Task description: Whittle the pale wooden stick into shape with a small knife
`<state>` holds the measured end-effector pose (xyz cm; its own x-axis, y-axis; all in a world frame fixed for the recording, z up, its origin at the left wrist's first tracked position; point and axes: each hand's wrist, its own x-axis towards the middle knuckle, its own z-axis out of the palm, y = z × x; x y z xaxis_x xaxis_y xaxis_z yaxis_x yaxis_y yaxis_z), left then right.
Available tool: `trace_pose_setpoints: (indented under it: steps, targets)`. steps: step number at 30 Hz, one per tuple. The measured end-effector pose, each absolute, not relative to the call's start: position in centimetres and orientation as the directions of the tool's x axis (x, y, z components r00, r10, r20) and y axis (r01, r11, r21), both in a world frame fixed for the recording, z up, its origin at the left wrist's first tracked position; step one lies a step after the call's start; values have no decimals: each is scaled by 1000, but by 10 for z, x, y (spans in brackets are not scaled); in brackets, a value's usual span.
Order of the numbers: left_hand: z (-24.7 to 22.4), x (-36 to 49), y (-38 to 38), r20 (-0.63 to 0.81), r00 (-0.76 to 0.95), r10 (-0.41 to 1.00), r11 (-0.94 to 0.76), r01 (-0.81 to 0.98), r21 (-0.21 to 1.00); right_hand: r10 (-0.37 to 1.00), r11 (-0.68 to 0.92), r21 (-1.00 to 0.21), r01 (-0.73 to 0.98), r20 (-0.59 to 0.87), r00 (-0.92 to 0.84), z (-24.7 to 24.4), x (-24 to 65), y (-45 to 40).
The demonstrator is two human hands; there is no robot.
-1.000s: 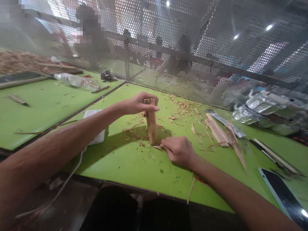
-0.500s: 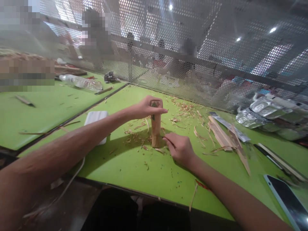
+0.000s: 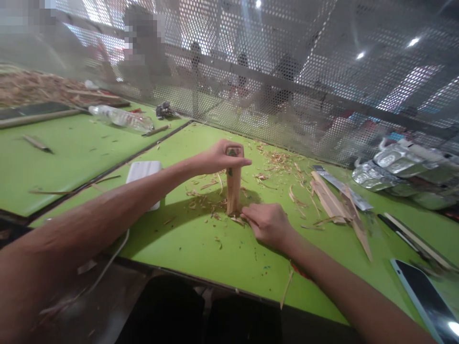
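A carved wooden piece [image 3: 234, 188] stands upright on the green table [image 3: 201, 248], with dark markings near its top. My left hand [image 3: 227, 156] grips its upper end, fingers wrapped behind and thumb across the front. Low beside the base, to the right, is my right hand [image 3: 265, 222], its fingers pinched together near the table surface. Whatever those fingertips hold, if anything, is too small to make out. Thin wood shavings [image 3: 204, 200] lie around the foot of the piece.
Wood strips [image 3: 328, 198] and a metal ruler [image 3: 342, 187] lie right, with a phone [image 3: 419, 296] nearer. Foil-like packages [image 3: 405, 167] are at far right. A white box [image 3: 143, 172] sits behind my left forearm; a plastic bottle [image 3: 122, 118] lies back left. A perforated screen [image 3: 251, 100] stands behind.
My right hand's fingertips have shifted slightly down toward the base of the wooden piece. My left hand keeps its hold on the top. The camera view has shifted slightly.
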<state>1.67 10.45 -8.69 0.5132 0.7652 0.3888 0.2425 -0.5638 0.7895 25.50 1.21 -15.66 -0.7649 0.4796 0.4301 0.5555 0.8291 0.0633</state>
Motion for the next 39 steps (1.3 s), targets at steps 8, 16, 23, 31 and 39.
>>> trace_pose_setpoints:
  steps: [8,16,23,31,39]
  targets:
    - [-91,18,109,370,516,773,-538,224,812,504,802,-74,593,616,-605,-159,252,22]
    - [-87,21,105,422,550,720,-584,153,797,424,823,0,568,664,-616,-153,248,26]
    - [-84,24,102,419,556,718,-582,150,799,434,811,39,583,629,-645,-152,252,25]
    - [-85,23,102,434,557,708,-604,158,781,441,829,90,552,500,-745,-157,254,16]
    - [-90,17,109,410,508,757,-577,226,785,449,826,85,558,498,-742,-153,253,14]
